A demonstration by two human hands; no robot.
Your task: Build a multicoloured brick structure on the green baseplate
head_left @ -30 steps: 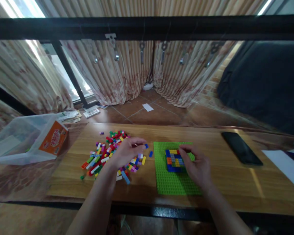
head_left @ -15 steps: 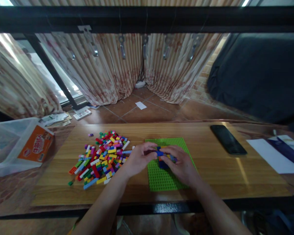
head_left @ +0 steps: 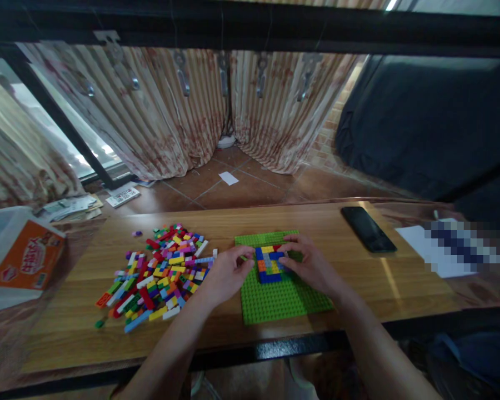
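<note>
A low build of toy bricks (head_left: 268,266) with a blue border and yellow, orange and grey pieces sits on the green baseplate (head_left: 275,305). At its right side is my right hand (head_left: 312,266), thumb and forefinger closed about its edge and covering part of it. My left hand (head_left: 227,273) hovers by the build's left edge. Its fingers are curled, and a little green shows between thumb and forefinger; I make out no brick there. Left of that hand lies a heap of loose toy bricks (head_left: 162,272) in many colours.
A black phone (head_left: 369,229) lies on the wooden table (head_left: 354,278) to the right, with white paper (head_left: 414,244) beyond it. At far left stands a clear plastic tub (head_left: 8,222) with an orange label. The dark table edge (head_left: 275,349) runs along the front.
The view has shifted. My hands have drawn apart, so the top of the brick build shows. The left thumb and forefinger have come away from the blue brick.
</note>
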